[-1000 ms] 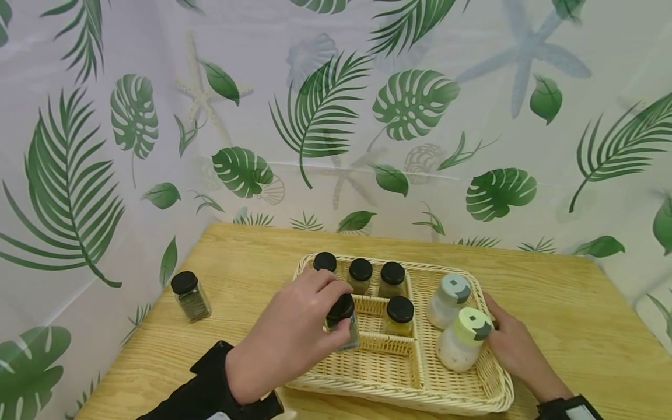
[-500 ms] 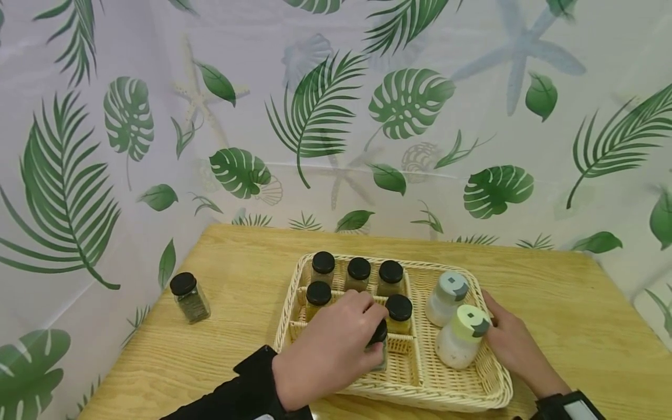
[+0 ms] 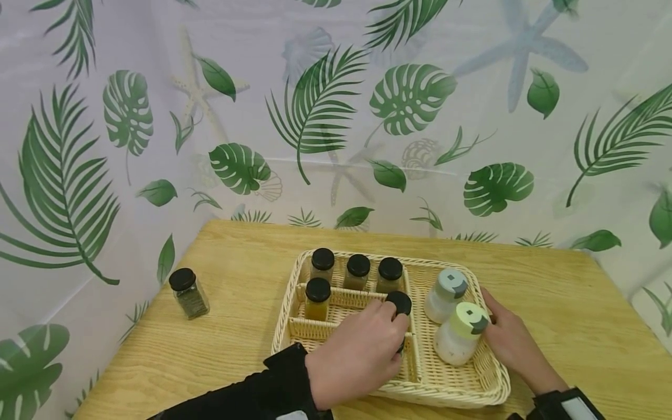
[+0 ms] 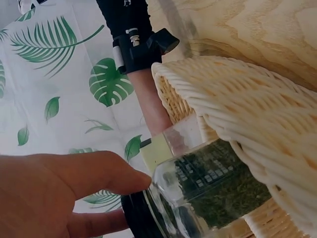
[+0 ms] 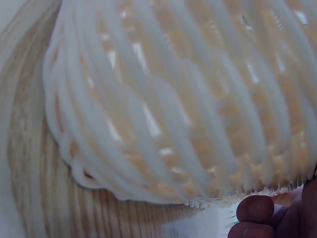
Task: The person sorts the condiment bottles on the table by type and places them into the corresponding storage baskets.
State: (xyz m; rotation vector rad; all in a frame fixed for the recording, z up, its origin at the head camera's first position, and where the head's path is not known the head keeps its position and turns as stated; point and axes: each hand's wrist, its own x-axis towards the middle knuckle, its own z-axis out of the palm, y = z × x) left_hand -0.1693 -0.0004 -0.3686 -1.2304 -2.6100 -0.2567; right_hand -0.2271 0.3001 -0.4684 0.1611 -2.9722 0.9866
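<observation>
My left hand [image 3: 362,353] pinches the black lid of a glass spice jar [image 4: 223,188] filled with dried green herbs. It holds the jar over the right end of the front compartment of a wicker basket [image 3: 446,396]; in the head view the hand hides most of the jar. My right hand [image 3: 509,341] grips the basket's right side, its fingertips [image 5: 255,208] showing at the rim in the right wrist view. In the middle compartment stand a yellow-filled jar [image 3: 317,300] at left and a black-lidded jar [image 3: 398,302] at right, partly behind my left hand.
Several black-lidded jars [image 3: 358,272] line the back compartment. The right compartment holds a grey-blue-lidded shaker [image 3: 445,294] and a yellow-green-lidded shaker [image 3: 459,335]. Another herb jar [image 3: 190,294] stands on the wooden table [image 3: 247,262] to the left. A leaf-print cloth [image 3: 336,116] hangs behind.
My left hand has carried the herb jar rightward and slightly toward me, from near the middle compartment's left side to the front compartment's right end. The right hand has stayed at the basket.
</observation>
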